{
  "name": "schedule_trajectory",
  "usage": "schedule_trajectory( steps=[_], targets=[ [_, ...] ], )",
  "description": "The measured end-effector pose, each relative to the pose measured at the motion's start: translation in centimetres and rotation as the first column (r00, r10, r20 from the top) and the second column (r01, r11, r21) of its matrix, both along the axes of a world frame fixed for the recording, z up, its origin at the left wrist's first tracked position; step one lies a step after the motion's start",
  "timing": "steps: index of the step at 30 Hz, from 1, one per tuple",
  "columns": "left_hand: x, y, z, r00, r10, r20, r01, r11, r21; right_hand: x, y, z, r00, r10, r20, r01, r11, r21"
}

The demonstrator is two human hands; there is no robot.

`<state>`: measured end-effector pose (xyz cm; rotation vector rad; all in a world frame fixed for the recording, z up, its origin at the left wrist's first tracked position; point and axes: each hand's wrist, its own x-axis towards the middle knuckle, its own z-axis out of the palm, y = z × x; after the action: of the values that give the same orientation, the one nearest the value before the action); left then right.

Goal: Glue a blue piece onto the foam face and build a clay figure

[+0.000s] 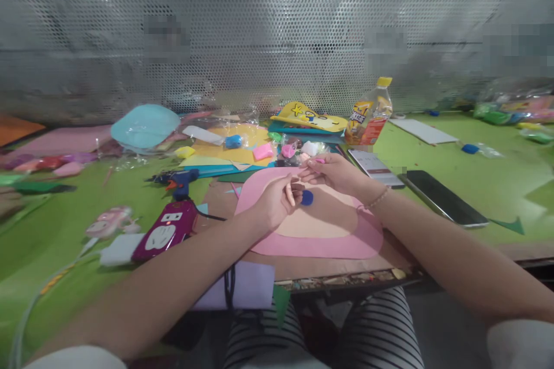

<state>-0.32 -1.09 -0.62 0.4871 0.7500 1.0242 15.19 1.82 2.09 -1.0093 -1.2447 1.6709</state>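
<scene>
Both hands meet above a pink foam sheet that carries a cream rounded shape. My right hand pinches a small pink piece, perhaps soft clay, between its fingers. Close beside it, my left hand has curled fingers; whatever they hold, if anything, is hidden. A dark blue round spot shows on the cream shape just right of the left fingers.
Left of the sheet lie a blue glue gun and a purple power bank with cables. Behind are clay packets, a yellow cutout and a bottle. Two phones lie at right.
</scene>
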Motion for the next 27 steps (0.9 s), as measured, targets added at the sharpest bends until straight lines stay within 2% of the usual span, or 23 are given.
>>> schedule_trajectory(
  steps=[9, 13, 16, 21, 24, 27],
  targets=[
    [-0.03, -0.07, -0.04, 0.999, 0.022, -0.030, -0.022, 1.000, 0.000, 0.56, 0.06, -0.08, 0.993, 0.027, -0.119, -0.018, 0.996, 0.082],
    [-0.02, -0.03, -0.02, 0.999, 0.028, -0.020, -0.028, 0.999, -0.014, 0.55, 0.19, -0.14, 0.998, 0.010, -0.067, -0.005, 0.997, 0.073],
    [-0.06, -0.11, 0.11, 0.999, 0.013, -0.033, -0.014, 1.000, -0.019, 0.68, 0.50, -0.44, 1.000, -0.013, -0.010, 0.014, 0.992, 0.123],
    [-0.14, -0.16, 0.13, 0.998, -0.019, -0.059, 0.019, 1.000, -0.010, 0.84, 0.89, -0.91, 0.998, -0.059, -0.009, 0.060, 0.981, 0.186],
    [-0.10, -0.08, 0.03, 0.998, -0.003, -0.062, 0.003, 1.000, 0.007, 0.77, 0.77, -0.86, 0.998, -0.059, 0.000, 0.058, 0.983, 0.172],
    [-0.04, -0.11, 0.06, 0.997, 0.006, -0.076, -0.005, 1.000, 0.013, 0.64, 0.55, -0.76, 1.000, -0.003, 0.009, 0.002, 0.993, 0.118]
  ],
)
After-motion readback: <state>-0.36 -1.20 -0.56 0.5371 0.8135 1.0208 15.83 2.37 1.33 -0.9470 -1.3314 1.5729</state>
